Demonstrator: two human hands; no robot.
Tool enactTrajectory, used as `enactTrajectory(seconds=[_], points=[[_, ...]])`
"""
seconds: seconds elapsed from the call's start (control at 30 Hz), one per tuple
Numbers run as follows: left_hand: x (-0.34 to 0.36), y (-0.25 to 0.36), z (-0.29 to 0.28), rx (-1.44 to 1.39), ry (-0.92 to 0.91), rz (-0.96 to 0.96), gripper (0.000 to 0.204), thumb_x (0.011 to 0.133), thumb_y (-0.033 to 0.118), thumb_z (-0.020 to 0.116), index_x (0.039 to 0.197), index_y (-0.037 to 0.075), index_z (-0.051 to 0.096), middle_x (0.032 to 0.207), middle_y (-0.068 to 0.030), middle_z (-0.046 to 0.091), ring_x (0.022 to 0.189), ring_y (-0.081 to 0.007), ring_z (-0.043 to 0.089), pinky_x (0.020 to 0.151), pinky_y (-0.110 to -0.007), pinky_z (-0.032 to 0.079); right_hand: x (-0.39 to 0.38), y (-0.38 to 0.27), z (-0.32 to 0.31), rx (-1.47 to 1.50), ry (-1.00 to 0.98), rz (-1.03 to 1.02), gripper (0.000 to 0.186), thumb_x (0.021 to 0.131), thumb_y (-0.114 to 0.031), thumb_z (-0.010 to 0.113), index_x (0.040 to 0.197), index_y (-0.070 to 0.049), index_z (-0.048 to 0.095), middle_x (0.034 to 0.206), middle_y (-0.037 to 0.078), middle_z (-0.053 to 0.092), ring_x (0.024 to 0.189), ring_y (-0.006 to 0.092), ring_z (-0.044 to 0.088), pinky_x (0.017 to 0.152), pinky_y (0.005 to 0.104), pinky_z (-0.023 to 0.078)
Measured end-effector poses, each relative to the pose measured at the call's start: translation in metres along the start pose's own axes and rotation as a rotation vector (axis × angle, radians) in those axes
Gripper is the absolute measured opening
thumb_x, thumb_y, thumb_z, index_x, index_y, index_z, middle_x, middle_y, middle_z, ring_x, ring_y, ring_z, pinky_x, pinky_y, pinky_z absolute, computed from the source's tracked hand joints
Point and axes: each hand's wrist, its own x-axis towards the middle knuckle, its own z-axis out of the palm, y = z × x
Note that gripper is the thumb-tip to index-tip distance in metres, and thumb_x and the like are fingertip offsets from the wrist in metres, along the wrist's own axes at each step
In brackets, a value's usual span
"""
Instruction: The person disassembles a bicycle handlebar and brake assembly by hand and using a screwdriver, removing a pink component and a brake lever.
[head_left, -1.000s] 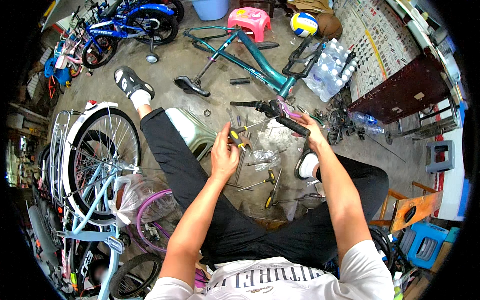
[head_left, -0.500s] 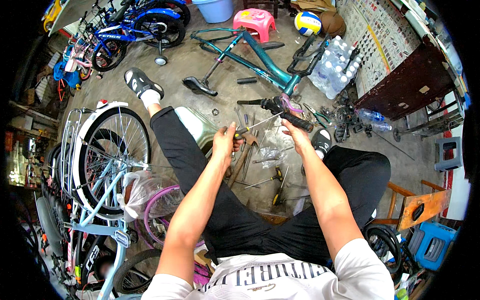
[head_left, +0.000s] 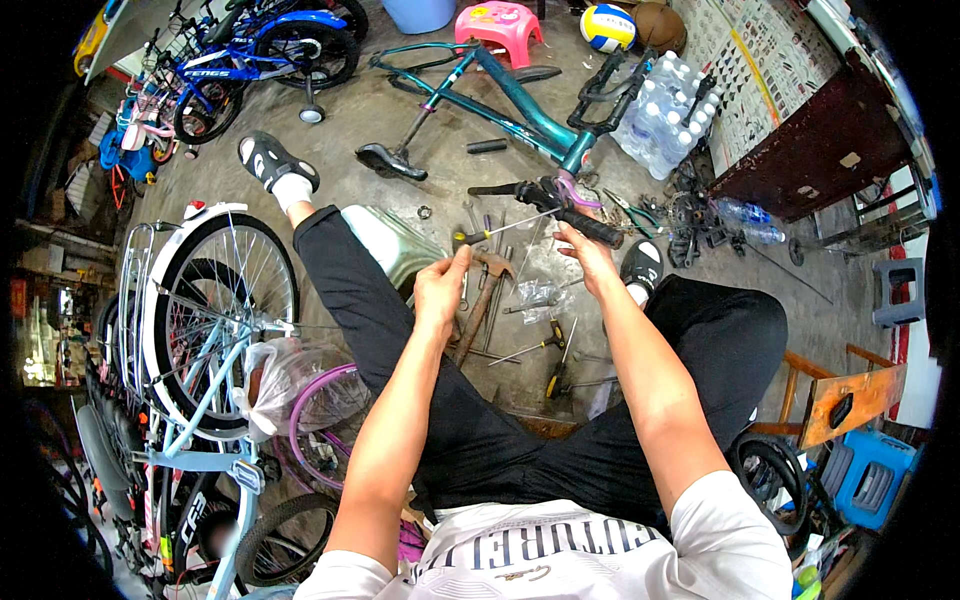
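My left hand (head_left: 446, 281) is curled just below the yellow-and-black handle (head_left: 466, 237) of a long-shafted tool; its grip is hidden. The shaft reaches toward a black handlebar (head_left: 592, 226) by the pink part at the teal frame's (head_left: 530, 115) front tube. My right hand (head_left: 582, 255) has fingers apart at the underside of the handlebar's grip, with no clear hold on it. Below lie a wooden-handled hammer (head_left: 478, 310), T-handled tools (head_left: 555, 370), a small plastic bag (head_left: 540, 293), pliers (head_left: 630, 210) and other metal tools. My legs spread around them.
A pale blue bicycle (head_left: 205, 390) and purple rim (head_left: 300, 420) stand left; blue bikes (head_left: 260, 65) behind. A pink stool (head_left: 500, 25), balls (head_left: 607, 27), bottled water (head_left: 660, 120), metal parts (head_left: 690, 240), a wooden stool (head_left: 845, 405) and blue plastic stool (head_left: 865, 475) line the back and right.
My right hand has slid from around the handlebar grip to just under it, its fingers loosened. My left hand has dropped slightly from the tool's handle. The view has shifted a little.
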Motion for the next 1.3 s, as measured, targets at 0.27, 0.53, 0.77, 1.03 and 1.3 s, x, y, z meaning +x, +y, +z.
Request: enactTrajectory(seconds=[0.27, 0.53, 0.77, 1.03, 1.3], points=[[0.014, -0.032, 0.001, -0.719, -0.27, -0.51, 0.052, 0.096, 0.054, 0.062, 0.065, 0.015, 0.05, 0.053, 0.0057, 0.031, 0.046, -0.0088, 0.026, 0.047, -0.027, 0.02, -0.005, 0.01, 0.009, 0.179, -0.002, 0.154, 0.067, 0.093, -0.033, 0.072, 0.149, -0.008, 0.044, 0.126, 0.009, 0.065, 0.104, 0.0213, 0.068, 0.083, 0.0361, 0.054], [-0.021, -0.016, 0.0, -0.802, -0.396, -0.509, 0.044, 0.102, 0.044, 0.055, 0.072, 0.012, 0.055, 0.058, 0.0032, 0.042, 0.048, -0.0106, 0.034, 0.048, -0.027, 0.028, -0.02, 0.01, 0.075, 0.454, -0.264, 0.22, 0.038, 0.104, -0.025, 0.057, 0.132, 0.0, 0.057, 0.129, 0.017, 0.065, 0.111, 0.0277, 0.067, 0.095, 0.0415, 0.054], [-0.041, -0.032, 0.0, 0.278, 0.385, 0.708, 0.05, 0.093, 0.01, 0.07, 0.136, -0.001, 0.048, 0.106, -0.0116, 0.061, 0.079, -0.018, 0.064, 0.062, -0.028, 0.052, -0.014, 0.003, 0.08, 0.5, -0.237, 0.286, 0.034, 0.101, -0.024, 0.063, 0.122, 0.002, 0.059, 0.12, 0.018, 0.069, 0.103, 0.026, 0.071, 0.086, 0.0372, 0.06], [-0.019, -0.017, 0.01, -0.066, 0.057, 0.298, 0.057, 0.094, 0.024, 0.072, 0.139, 0.0, 0.048, 0.089, -0.0096, 0.071, 0.076, -0.018, 0.068, 0.068, -0.029, 0.054, -0.018, 0.0, 0.084, 0.487, -0.172, 0.349, 0.036, 0.099, -0.03, 0.068, 0.119, -0.001, 0.061, 0.116, 0.016, 0.071, 0.099, 0.0236, 0.072, 0.085, 0.037, 0.06], [-0.034, -0.014, 0.014, 0.348, 0.084, 0.652, 0.047, 0.089, 0.023, 0.076, 0.129, 0.004, 0.058, 0.083, -0.0074, 0.069, 0.07, -0.0201, 0.065, 0.064, -0.034, 0.052, -0.017, 0.006, 0.07, 0.523, -0.302, 0.239, 0.039, 0.102, -0.031, 0.062, 0.124, 0.001, 0.061, 0.116, 0.015, 0.07, 0.097, 0.025, 0.071, 0.089, 0.0396, 0.059]])
